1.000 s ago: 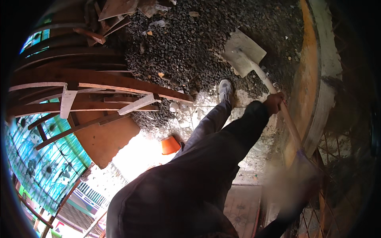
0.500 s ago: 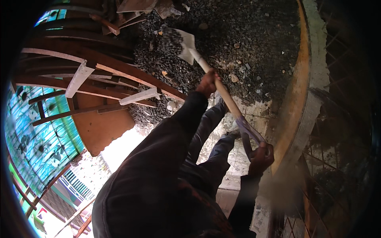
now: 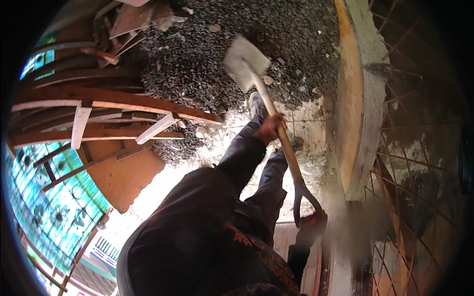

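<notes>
I hold a shovel with a pale wooden shaft point(image 3: 284, 148) and a light metal blade point(image 3: 245, 63). My left hand point(image 3: 270, 129) grips the shaft about halfway down, its dark sleeve stretching out from my body. My right hand point(image 3: 311, 222) is closed on the D-shaped grip at the shaft's near end. The blade looks bare and hangs over a pile of dark grey gravel point(image 3: 197, 69). My light shoe point(image 3: 255, 103) stands at the pile's near edge, just below the blade; my other foot point(image 3: 295, 143) is beside the shaft.
Curved brown wooden planks and crossbars point(image 3: 113, 106) lie to the left, with wood scraps point(image 3: 128, 24) behind the gravel. A concrete ledge with an orange face point(image 3: 358, 98) runs along the right, and a rusty wire grid point(image 3: 419, 158) lies beyond it. Green patterned sheeting point(image 3: 49, 207) shows lower left.
Half a second ago the blade carried gravel toward the upper left. It has since swung back to the right, bare, over the pile. My left hand has slid nearer on the shaft.
</notes>
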Available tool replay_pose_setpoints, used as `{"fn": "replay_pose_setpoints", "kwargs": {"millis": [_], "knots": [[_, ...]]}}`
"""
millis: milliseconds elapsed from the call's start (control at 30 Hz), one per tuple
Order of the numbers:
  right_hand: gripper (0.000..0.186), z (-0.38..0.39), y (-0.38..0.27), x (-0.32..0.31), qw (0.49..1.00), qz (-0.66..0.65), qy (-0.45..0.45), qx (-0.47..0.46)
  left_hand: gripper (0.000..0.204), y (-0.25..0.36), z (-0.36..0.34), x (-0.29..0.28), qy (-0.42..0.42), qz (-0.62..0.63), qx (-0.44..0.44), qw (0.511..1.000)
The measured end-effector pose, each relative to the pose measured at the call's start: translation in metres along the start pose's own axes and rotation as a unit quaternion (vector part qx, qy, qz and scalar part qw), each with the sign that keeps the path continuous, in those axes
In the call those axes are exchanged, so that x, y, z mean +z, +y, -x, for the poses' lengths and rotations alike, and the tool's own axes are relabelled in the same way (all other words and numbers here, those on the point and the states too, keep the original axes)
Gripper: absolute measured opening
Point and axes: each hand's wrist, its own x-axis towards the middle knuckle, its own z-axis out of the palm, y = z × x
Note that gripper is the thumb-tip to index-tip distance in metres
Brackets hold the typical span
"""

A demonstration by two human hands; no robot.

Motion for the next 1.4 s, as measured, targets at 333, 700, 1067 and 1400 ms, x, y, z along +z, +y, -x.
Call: {"fn": "replay_pose_setpoints", "kwargs": {"millis": [333,700,1067,1400], "knots": [[0.04,0.082,0.093,-0.123,0.864,-0.141,0.373,0.307,0.015,-0.265,0.081,0.098,0.06,-0.006,-0.362,0.93],[0.013,-0.104,0.159,-0.013,0.992,-0.069,0.06,0.09,0.014,-0.093,-0.112,0.022,-0.181,-0.149,0.203,0.951],[0.011,-0.087,0.064,-0.006,0.924,0.3,-0.001,-0.237,0.013,-0.002,-0.004,0.008,0.059,0.114,0.043,0.991],[0.029,0.086,-0.108,0.051,0.909,0.069,-0.255,-0.321,0.014,0.161,0.165,-0.087,-0.004,0.335,0.154,0.93]]}}
